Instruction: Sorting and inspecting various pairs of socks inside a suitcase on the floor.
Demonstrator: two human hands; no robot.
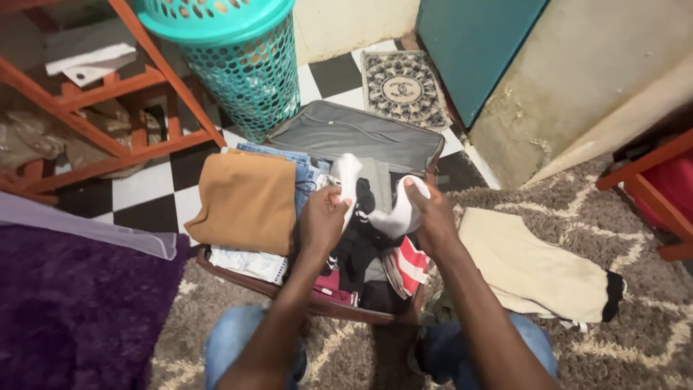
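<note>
Seen from above, in the middle of the frame: left hand [323, 217] and right hand [431, 215], both raised over an open suitcase [361, 133]. Left grip closed on one end of a white cloth [375, 198], fingers pinched together on the fabric near the upper strip. Right grip clamped on the other end, thumb pressed over the bunched part. Cloth stretched between both hands, sagging a little in the middle, just above the dark clothes [361, 253] packed in the suitcase.

Inside the suitcase, at left: a folded tan garment [245, 202] on top of a pile, with folded jeans [296, 162] behind it and a pale printed fabric [245, 261] under it. At lower right of the suitcase: a red and white striped piece [413, 263]. Grey lid lying open toward the top of the frame.

At right, on the shaggy rug [577, 209]: a beige garment [534, 271] with a dark cuff, lying flat, well apart from the hands. At upper left: a teal laundry basket [249, 72] standing on the checkered floor [144, 188], beside an orange wooden frame [108, 87]. At lower left: a purple blanket [72, 310]. At top centre: a small patterned mat [402, 88] near a teal door [473, 43]. At bottom: knees in blue jeans, on both sides of the arms.
</note>
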